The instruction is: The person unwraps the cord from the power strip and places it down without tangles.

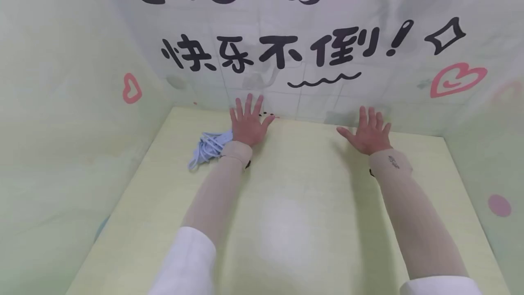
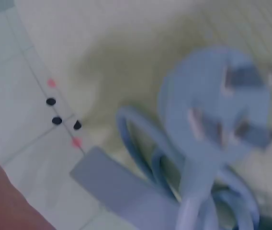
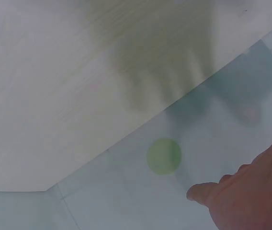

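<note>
A bundled light blue power cord (image 1: 209,148) lies on the pale yellow table (image 1: 286,204), near its far left corner. In the left wrist view its three-pin plug (image 2: 212,105) points toward the camera, with loops of cable and a flat rectangular blue piece (image 2: 121,187) beside it. My left hand (image 1: 249,125), fingers spread, is just right of the bundle and overlaps its edge in the head view. On the far right, my right hand (image 1: 370,134) is also spread, with its thumb out toward the left and nothing held. Both hands reach to the table's back edge.
A white printed backdrop (image 1: 282,99) with black lettering rises behind the table. Pale green side panels (image 1: 61,149) stand at left and right. A green dot (image 3: 164,156) on the backdrop shows near my right hand.
</note>
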### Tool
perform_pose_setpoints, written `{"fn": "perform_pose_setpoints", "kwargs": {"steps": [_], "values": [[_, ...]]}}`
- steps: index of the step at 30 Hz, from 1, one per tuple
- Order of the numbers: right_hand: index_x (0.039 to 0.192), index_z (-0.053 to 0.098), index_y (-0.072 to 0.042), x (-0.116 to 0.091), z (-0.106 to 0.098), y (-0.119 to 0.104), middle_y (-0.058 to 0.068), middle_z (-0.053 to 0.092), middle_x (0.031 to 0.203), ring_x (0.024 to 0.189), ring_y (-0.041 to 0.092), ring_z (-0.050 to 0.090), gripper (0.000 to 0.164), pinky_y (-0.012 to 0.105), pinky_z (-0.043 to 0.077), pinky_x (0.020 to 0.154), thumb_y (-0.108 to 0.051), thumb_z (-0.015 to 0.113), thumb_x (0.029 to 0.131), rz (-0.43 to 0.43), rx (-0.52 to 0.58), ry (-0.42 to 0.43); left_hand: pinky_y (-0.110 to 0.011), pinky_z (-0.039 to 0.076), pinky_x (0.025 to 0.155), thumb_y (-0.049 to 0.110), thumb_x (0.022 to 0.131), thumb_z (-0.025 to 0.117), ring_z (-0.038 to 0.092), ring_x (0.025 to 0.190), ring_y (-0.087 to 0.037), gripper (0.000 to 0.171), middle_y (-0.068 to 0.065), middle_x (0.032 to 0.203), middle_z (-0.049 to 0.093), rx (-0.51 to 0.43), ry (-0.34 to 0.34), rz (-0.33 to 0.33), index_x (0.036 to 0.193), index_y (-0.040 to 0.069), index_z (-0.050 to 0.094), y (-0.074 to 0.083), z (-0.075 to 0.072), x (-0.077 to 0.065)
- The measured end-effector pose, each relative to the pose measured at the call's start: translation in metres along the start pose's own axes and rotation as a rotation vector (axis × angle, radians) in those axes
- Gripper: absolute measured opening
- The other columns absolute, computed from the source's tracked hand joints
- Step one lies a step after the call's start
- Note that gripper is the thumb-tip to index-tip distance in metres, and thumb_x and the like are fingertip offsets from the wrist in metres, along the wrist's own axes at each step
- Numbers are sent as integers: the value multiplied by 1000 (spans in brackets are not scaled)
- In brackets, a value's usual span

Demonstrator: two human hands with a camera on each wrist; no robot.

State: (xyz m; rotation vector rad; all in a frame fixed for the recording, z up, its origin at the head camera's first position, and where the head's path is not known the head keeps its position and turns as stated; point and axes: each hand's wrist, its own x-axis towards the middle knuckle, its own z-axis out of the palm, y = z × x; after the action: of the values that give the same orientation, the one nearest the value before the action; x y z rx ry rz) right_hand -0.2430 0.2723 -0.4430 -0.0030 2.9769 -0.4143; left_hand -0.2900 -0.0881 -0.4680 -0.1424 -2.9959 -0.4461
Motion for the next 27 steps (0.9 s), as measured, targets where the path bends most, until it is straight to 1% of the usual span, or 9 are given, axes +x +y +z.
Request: {"fn": "perform_pose_setpoints", "kwargs": {"steps": [5,9,14,17,21,23,25,27], "values": [[162,-8,-2,4,1,-14,36,2,166,151,60,4,115,78,0,118,-84,29,91,-43,11,15,-65,5,127,69,101,33,-2,159,-44,77,-5,175,4,-23,22,23,165,34,8,-16,-24,6],[162,-4,0,5,4,-29,37,10,164,149,59,11,105,75,5,120,-73,34,98,-71,14,28,-63,7,128,69,101,30,1,159,-44,78,-5,175,3,-29,38,46,165,32,7,-27,-46,5],[161,6,3,5,9,-48,36,15,163,148,58,17,91,73,12,120,-59,39,104,-113,10,30,-64,6,128,66,102,32,-2,159,-44,78,-6,175,-2,-35,41,60,165,30,3,-42,-62,-4],[161,8,5,8,17,-59,37,21,160,146,58,21,89,71,16,120,-56,40,105,-142,12,28,-65,7,127,63,103,34,-2,159,-45,77,-7,174,-1,-30,56,69,166,29,4,-50,-70,-10],[161,6,5,16,31,-76,37,28,157,144,55,25,90,64,22,122,-56,41,104,-157,7,13,-64,10,127,62,104,34,3,159,-45,77,-7,174,6,-37,99,87,166,26,6,-61,-83,-18],[162,5,3,18,37,-86,35,29,157,145,53,26,91,63,27,121,-58,40,104,-159,1,-5,-60,11,129,60,104,35,7,158,-44,76,-8,174,10,-46,125,92,166,22,9,-67,-90,-22],[162,5,2,17,42,-97,34,28,158,145,52,26,91,64,31,118,-59,40,104,-167,-7,-24,-56,10,130,60,105,33,8,158,-43,76,-10,173,12,-63,138,83,165,19,11,-73,-95,-27],[163,4,0,15,45,-107,32,28,159,145,51,26,91,65,33,116,-61,38,104,-179,-23,-44,-54,9,131,57,106,34,10,158,-43,75,-13,172,15,-97,149,61,164,14,16,-79,-100,-32]]}}
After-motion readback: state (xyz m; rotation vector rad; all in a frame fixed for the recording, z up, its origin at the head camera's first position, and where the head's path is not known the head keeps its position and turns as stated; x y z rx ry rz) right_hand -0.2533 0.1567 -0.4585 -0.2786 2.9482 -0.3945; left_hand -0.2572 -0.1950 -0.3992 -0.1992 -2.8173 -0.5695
